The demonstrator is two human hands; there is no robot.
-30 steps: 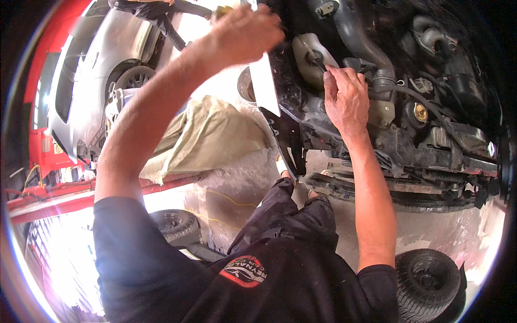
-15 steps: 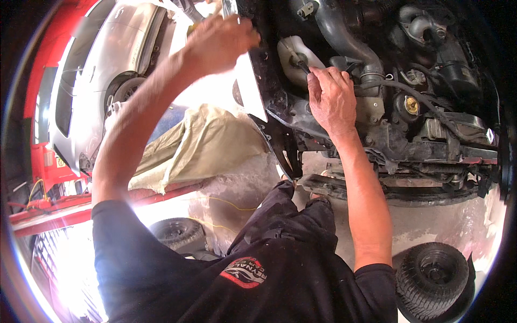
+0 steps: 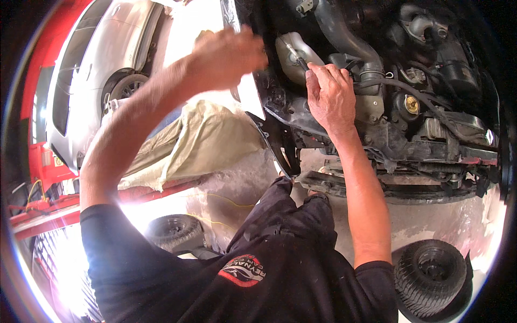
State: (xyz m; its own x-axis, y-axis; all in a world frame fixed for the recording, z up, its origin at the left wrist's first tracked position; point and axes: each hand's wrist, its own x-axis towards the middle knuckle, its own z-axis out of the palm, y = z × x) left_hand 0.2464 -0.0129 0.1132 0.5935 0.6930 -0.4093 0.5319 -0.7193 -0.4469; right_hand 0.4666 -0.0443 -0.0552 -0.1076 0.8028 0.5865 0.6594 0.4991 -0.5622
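Note:
My right hand point(image 3: 333, 97) is closed over the engine bay, its thumb and fingers round the dark end of a slim tool point(image 3: 299, 60) with a shiny metal shaft. The shaft crosses in front of a whitish plastic reservoir point(image 3: 308, 51) at the bay's left side. What kind of tool it is cannot be made out, and its grip end is covered by my hand. My left hand point(image 3: 231, 58) is raised above the car's white fender edge point(image 3: 250, 94). Motion smears its fingers, so I cannot see whether it holds anything.
A thick dark hose point(image 3: 350, 37) and a round cap with a yellowish centre point(image 3: 411, 105) lie right of my right hand. A beige cloth point(image 3: 210, 137) drapes at left, near a silver car point(image 3: 99, 64). Tyres point(image 3: 431, 277) rest on the floor.
My left hand has shifted slightly right and down. My right hand stays nearly in place on the tool, whose metal shaft now shows more clearly.

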